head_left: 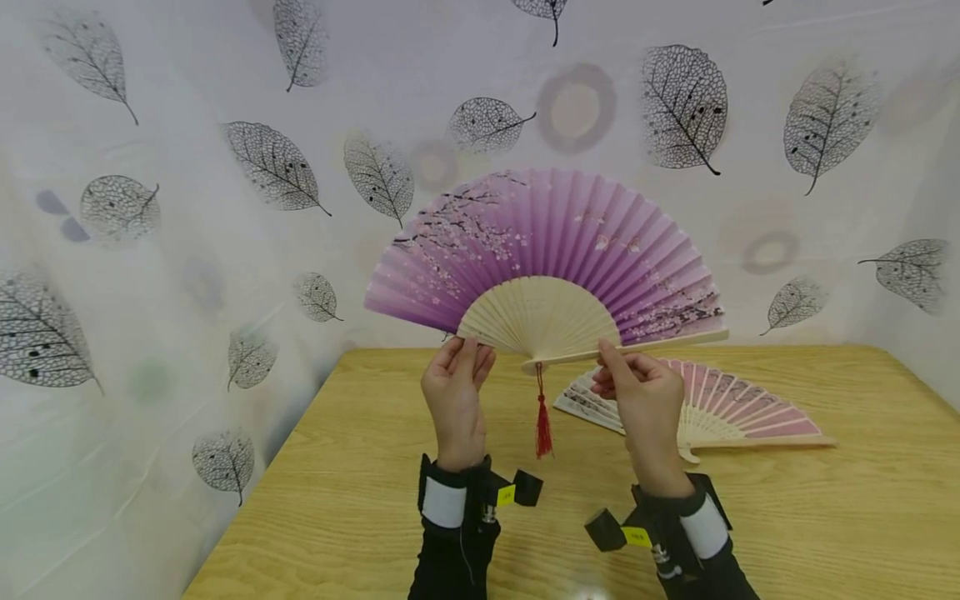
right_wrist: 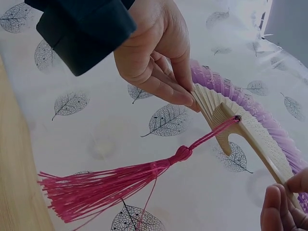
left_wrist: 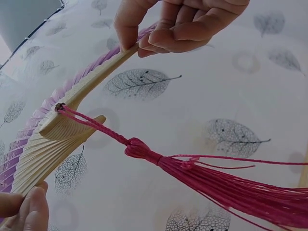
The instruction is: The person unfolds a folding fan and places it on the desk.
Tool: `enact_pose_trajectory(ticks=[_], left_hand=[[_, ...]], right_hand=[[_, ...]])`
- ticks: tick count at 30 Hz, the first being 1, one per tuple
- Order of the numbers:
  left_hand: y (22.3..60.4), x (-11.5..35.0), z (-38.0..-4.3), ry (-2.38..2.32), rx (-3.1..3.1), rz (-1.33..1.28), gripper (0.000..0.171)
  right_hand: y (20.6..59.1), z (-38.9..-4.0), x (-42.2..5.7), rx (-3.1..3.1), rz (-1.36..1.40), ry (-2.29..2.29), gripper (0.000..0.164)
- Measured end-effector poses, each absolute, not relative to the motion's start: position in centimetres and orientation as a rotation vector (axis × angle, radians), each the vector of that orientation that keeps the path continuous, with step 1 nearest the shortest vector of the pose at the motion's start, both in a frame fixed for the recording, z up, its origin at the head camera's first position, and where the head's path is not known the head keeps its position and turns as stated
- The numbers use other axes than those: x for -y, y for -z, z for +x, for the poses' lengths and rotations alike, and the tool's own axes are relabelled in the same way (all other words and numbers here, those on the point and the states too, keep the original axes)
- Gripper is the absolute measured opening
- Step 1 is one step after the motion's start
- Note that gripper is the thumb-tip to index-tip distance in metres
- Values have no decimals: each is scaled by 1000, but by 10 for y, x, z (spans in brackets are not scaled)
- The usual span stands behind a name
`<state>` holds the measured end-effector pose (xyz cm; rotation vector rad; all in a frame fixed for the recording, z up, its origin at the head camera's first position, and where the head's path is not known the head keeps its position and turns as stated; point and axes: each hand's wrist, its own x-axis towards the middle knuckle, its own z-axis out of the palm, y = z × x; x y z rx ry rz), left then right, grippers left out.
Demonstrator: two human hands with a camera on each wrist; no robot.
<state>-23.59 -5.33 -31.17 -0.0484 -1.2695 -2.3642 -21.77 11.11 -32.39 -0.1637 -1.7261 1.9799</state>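
Observation:
A purple folding fan [head_left: 573, 242] with pink blossom branches is spread wide above the table. My left hand [head_left: 459, 408] pinches the pale ribs at its left edge between thumb and fingers. At the opposite edge, my right hand [head_left: 647, 404] pinches the thick outer stick. A red tassel [head_left: 543, 421] hangs from the fan's pivot; the left wrist view shows its knot and cord [left_wrist: 139, 148] close up. Below and behind the right hand, a pink folding fan [head_left: 776, 417] lies spread on the table, partly hidden by that hand.
The wooden table [head_left: 337, 500] reaches back to a pale curtain [head_left: 465, 50] printed with dark leaf skeletons, which also runs along the left side. Black straps with small black boxes [head_left: 528, 487] sit on both wrists.

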Motion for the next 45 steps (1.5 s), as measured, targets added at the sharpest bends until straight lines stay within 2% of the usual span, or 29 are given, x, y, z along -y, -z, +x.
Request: enact_pose_trajectory(ticks=[22,32,38,45], left_hand=[[312,66,-244,2374,1200,113,19],[331,133,-252,2216,1556,222,30],[353,177,-254,2131,1677,389,35],[384,205,-252,2018,1915,578,34]], right_hand=[[333,-231,-95,1445,-131,-2329,23],[378,-254,-48,1424,-106,-2587,18],[407,-267,-4,1483,-285,-2726,12],[441,-268,23,1630,-418,-2707,21]])
